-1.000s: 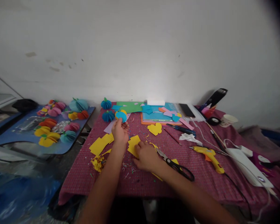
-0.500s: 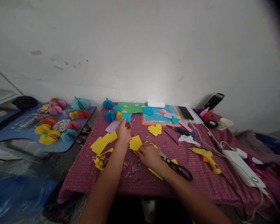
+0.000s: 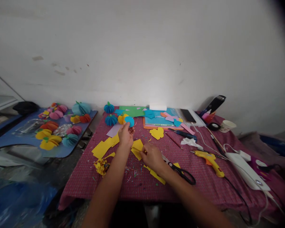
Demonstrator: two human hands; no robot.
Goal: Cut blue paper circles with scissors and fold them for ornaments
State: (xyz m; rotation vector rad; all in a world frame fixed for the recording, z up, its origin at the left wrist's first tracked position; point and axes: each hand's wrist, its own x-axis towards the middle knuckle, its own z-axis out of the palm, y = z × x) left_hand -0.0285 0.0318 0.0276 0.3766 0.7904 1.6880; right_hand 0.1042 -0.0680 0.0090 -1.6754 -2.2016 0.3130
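Between its fingertips my left hand (image 3: 126, 135) pinches a blue paper circle (image 3: 129, 121), raised over the table. My right hand (image 3: 153, 157) is closed on the edge of a yellow paper piece (image 3: 137, 148) lying in front of me. Black-handled scissors (image 3: 180, 171) lie partly under my right forearm. More yellow paper sheets (image 3: 102, 148) and a crumpled yellow heap of scraps (image 3: 101, 167) are left of my left forearm. A yellow petal-shaped cutout (image 3: 157, 133) rests beyond my right hand. Yellow strips (image 3: 158, 177) lie beneath my right wrist.
A yellow glue gun (image 3: 210, 161), a pencil (image 3: 174, 141), a phone (image 3: 188, 116) and a white power strip (image 3: 248, 171) are to the right. Blue paper pumpkins (image 3: 111, 120) stand at the back left. A blue side table (image 3: 68, 152) holds several colourful paper pumpkins.
My right hand has shifted slightly, lifting the near edge of the yellow paper. My left hand still holds the blue circle in nearly the same spot.
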